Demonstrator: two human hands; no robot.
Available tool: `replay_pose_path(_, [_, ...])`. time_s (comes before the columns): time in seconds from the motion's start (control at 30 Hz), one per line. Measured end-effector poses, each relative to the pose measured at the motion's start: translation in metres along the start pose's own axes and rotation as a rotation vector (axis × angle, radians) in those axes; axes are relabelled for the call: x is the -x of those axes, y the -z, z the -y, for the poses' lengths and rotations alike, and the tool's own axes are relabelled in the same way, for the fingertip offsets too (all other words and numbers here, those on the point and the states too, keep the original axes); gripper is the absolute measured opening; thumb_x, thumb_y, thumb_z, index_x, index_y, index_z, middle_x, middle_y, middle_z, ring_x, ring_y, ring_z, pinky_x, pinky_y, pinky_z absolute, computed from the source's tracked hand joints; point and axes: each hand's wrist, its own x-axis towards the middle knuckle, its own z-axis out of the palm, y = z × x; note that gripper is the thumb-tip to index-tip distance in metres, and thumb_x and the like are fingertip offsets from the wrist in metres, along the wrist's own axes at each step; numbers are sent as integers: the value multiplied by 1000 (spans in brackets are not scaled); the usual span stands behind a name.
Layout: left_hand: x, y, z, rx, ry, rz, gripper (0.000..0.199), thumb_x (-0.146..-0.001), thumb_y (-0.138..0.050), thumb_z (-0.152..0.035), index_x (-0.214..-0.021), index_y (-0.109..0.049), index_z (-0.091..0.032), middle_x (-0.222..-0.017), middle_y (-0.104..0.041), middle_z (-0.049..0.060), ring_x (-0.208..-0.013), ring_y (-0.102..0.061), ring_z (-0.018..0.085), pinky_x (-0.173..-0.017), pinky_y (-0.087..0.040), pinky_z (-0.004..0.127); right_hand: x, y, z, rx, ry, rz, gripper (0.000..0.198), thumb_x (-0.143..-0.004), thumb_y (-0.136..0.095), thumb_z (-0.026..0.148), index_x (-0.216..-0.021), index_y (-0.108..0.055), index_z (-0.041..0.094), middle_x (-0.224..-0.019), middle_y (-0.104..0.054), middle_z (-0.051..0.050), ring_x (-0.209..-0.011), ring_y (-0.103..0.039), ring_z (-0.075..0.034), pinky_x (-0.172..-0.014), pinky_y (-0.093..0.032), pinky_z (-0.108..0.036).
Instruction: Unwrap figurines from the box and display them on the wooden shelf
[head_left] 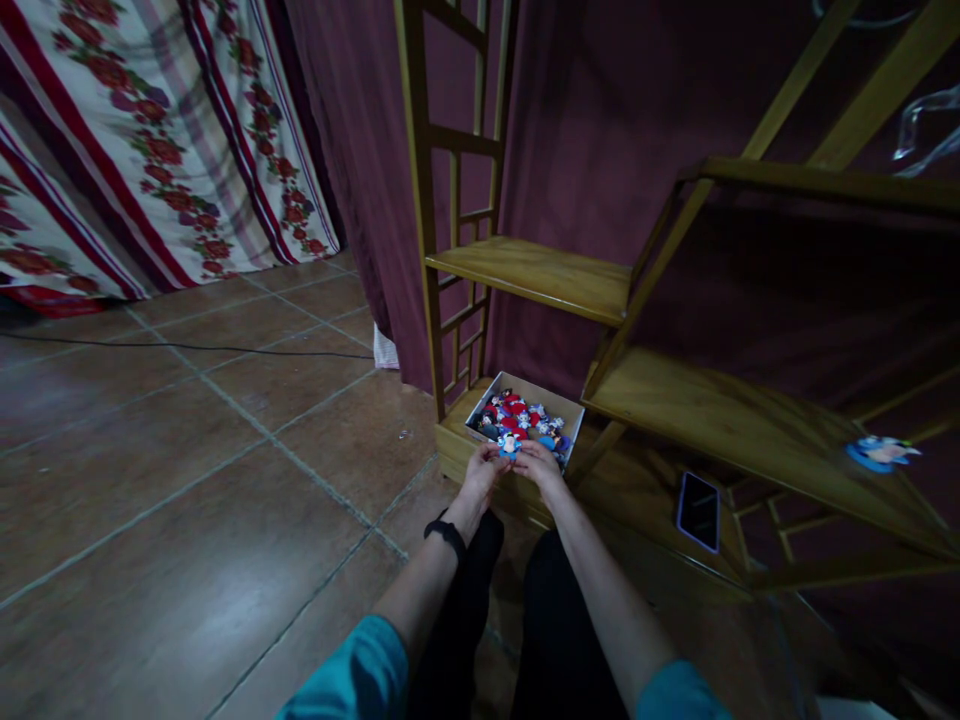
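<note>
Small figurine (509,444), bright blue with whitish middle, in clamped fingers (494,459) of left hand (481,469) and right hand (538,463).

the shallow, pale rectangular box (562,408) stands at the left end of the yellow-brown wooden base board (626,488), small multicoloured figurines (517,407) in it. at its near edge, a small blue-and-white figurine (509,446) is between left hand (484,470) and right hand (537,464). the flat, purple-edged black phone (698,512) lies farther right on the board. the purple cloth curtain (600,180) hangs behind.
</note>
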Motion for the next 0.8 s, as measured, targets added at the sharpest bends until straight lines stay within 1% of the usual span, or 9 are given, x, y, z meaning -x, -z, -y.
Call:
replay_pose_path(0.17, [3,-1,-1,-118,-50,-22,34,-52,-71,-14,-82,-55,-16,-61,-59,-3,-54,-54,9,-58,-43,23,-1,2,-2,-20,-11,6,32,-55,-69,30,-84,-59,21,-87,-64,-2,-76,-63,-17,-70,-51,-32])
replay_pose_path(0.27, [5,-2,-3,-120,-63,-11,35,-51,-72,-13,-81,-55,-16,-63,-59,-3,-55,-54,9,-58,-43,23,-1,3,-2,-35,-21,11,34,-56,-69,32,-87,-59,21,-87,-64,-2,-75,-63,-17,-70,-52,-33])
replay_pose_path(0.43, [4,-2,-2,-91,-67,-1,37,-49,-72,-13,-81,-55,-16,-69,-59,-3,-55,-54,9,-58,-43,23,-1,4,-2,-62,-24,-17,38,-59,-69,35,-93,-58,22,-83,-65,-1,-69,-64,-15,-69,-53,-33])
replay_pose_path(0.6, [2,-1,0,-104,-70,-8,38,-49,-73,-14,-82,-56,-16,-72,-59,-2,-53,-53,7,-56,-42,22,-2,3,-3,-88,-5,-35,38,-55,-72,34,-87,-59,20,-77,-64,0,-65,-63,-15,-67,-52,-32])
replay_pose_path(0.7, [2,-2,0,-136,-53,10,37,-50,-72,-15,-84,-55,-15,-66,-59,-3,-53,-53,8,-56,-42,22,-2,3,-3,-90,-2,-29,36,-54,-72,34,-85,-59,20,-80,-65,-1,-66,-63,-15,-67,-52,-32])
replay_pose_path(0.8, [5,-3,-2,-156,-75,11,37,-51,-71,-15,-84,-54,-16,-61,-57,-4,-53,-53,9,-56,-42,22,-2,3,-2,-98,-6,-25,36,-53,-73,33,-83,-59,20,-83,-65,-1,-67,-63,-15,-67,-52,-33])
